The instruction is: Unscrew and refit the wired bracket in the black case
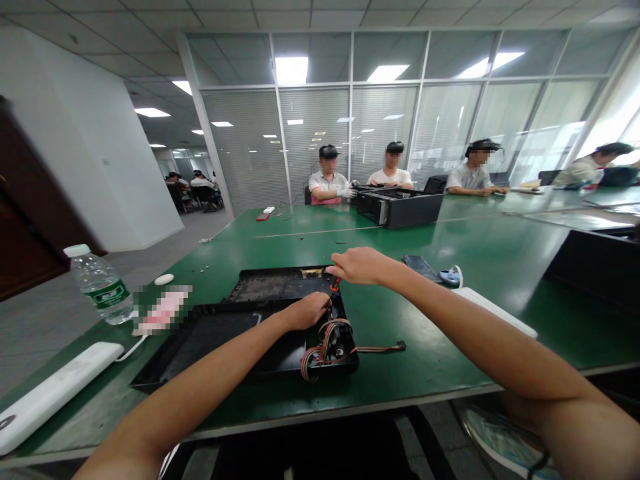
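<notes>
My right hand [359,265] is closed round the orange-red handle of a screwdriver [335,285], held roughly upright with its shaft pointing down. Below it, at the right end of a shallow black metal computer case panel [215,325], is my left hand [309,311], fingers curled close to the screwdriver's lower end. Whatever those fingers grip is hidden. A bundle of multicoloured wires [327,337] loops in the panel's right corner, and one lead with a black plug [400,346] reaches onto the table. Behind lies another dusty black panel [267,285].
On the green table [400,373] stand a water bottle [103,288] and a long white device [57,393] to the left. A phone [421,268] and a white slab [495,312] lie right. Across the table, several people sit near a black computer case [410,211].
</notes>
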Available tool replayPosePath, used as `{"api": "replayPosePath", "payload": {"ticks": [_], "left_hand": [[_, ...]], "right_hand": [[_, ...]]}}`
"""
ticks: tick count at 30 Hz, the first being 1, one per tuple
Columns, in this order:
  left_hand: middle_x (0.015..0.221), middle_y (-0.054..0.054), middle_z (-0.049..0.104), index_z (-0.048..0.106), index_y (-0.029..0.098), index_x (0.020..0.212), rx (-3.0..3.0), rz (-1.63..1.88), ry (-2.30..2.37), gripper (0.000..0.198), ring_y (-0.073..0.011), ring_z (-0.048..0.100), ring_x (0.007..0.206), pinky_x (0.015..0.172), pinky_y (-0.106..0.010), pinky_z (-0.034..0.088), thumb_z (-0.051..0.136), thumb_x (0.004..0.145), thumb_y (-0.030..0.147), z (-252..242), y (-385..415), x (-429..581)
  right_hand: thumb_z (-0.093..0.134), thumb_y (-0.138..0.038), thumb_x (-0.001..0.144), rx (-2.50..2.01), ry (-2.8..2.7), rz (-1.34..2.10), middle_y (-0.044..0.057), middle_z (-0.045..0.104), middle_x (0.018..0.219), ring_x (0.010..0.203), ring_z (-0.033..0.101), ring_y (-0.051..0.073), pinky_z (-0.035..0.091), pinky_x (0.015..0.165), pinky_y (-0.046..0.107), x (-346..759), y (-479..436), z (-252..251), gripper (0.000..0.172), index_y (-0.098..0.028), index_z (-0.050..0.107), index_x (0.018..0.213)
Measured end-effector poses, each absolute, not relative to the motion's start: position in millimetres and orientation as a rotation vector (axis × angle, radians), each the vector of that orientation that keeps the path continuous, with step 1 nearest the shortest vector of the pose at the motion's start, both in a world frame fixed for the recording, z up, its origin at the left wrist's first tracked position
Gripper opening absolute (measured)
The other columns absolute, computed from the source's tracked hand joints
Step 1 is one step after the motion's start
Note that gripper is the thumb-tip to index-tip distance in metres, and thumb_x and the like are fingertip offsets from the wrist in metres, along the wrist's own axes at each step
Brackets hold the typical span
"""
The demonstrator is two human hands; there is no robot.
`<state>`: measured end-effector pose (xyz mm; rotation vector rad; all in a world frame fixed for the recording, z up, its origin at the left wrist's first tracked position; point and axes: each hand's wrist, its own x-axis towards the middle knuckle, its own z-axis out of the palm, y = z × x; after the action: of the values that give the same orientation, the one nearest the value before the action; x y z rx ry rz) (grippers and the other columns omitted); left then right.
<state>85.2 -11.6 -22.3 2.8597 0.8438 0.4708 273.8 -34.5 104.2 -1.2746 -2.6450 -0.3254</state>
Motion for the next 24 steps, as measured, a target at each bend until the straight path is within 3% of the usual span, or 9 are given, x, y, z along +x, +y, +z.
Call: {"api": "replayPosePath", "payload": {"ticks": [2,5,9,13,16,19,24], "left_hand": [[0.089,-0.005,0.052,0.045,0.016,0.092,2.871,0.464,0.857,0.012,-0.0163,0.049,0.084,0.081,-0.028,0.040,0.044,0.081,0.010,-22.3,-11.5,84.8],[0.089,-0.005,0.052,0.045,0.015,0.091,2.893,0.449,0.856,0.011,-0.0162,0.049,0.084,0.080,-0.028,0.041,0.044,0.081,0.010,-21.5,-11.7,84.2],[0.089,-0.005,0.053,0.047,0.015,0.093,2.916,0.461,0.831,0.011,-0.0160,0.050,0.084,0.079,-0.027,0.041,0.045,0.082,0.011,-19.5,-10.6,81.4],[0.089,-0.005,0.056,0.051,0.014,0.094,2.929,0.501,0.779,0.012,-0.0152,0.052,0.085,0.080,-0.026,0.041,0.046,0.084,0.014,-17.2,-5.5,75.9],[0.091,-0.005,0.058,0.055,0.014,0.093,2.963,0.513,0.731,0.012,-0.0150,0.053,0.088,0.083,-0.026,0.040,0.046,0.085,0.017,-16.7,-1.6,73.3],[0.093,-0.006,0.059,0.056,0.014,0.094,3.005,0.493,0.703,0.014,-0.0147,0.054,0.088,0.084,-0.026,0.040,0.045,0.087,0.018,-16.3,-1.6,74.5],[0.096,-0.007,0.060,0.056,0.014,0.097,3.020,0.570,0.752,0.019,-0.0147,0.053,0.092,0.087,-0.026,0.039,0.040,0.089,0.020,-2.4,-5.0,74.7]], "right_hand": [[0.035,-0.053,0.085,-1.306,-2.609,-0.376,0.012,0.063,0.073,0.067,0.058,0.022,0.032,0.058,0.029,276.9,-33.6,105.0,0.045,-0.015,0.058,0.086],[0.038,-0.052,0.085,-1.160,-2.687,-0.268,0.008,0.063,0.074,0.065,0.056,0.018,0.030,0.055,0.026,286.5,-32.2,104.1,0.040,-0.017,0.057,0.093],[0.033,-0.056,0.084,-1.276,-2.490,-0.141,0.005,0.057,0.059,0.057,0.052,0.015,0.027,0.051,0.025,314.7,-19.0,78.5,0.050,-0.016,0.059,0.068],[0.035,-0.055,0.084,-1.174,-1.806,0.565,-0.003,0.040,0.044,0.041,0.038,0.009,0.028,0.044,0.023,352.0,8.6,22.3,0.046,-0.016,0.055,0.067],[0.040,-0.049,0.084,-0.932,-1.154,1.041,-0.008,0.031,0.044,0.035,0.027,0.006,0.028,0.038,0.020,369.5,25.7,-10.7,0.035,-0.019,0.047,0.070],[0.040,-0.042,0.087,-0.719,-0.796,1.309,-0.008,0.033,0.048,0.036,0.030,0.005,0.032,0.038,0.017,368.6,31.4,-21.6,0.029,-0.019,0.044,0.071],[0.043,-0.037,0.087,-0.631,-0.753,1.554,-0.005,0.042,0.053,0.040,0.037,0.005,0.039,0.040,0.017,342.7,21.3,-20.2,0.024,-0.017,0.048,0.075]]}}
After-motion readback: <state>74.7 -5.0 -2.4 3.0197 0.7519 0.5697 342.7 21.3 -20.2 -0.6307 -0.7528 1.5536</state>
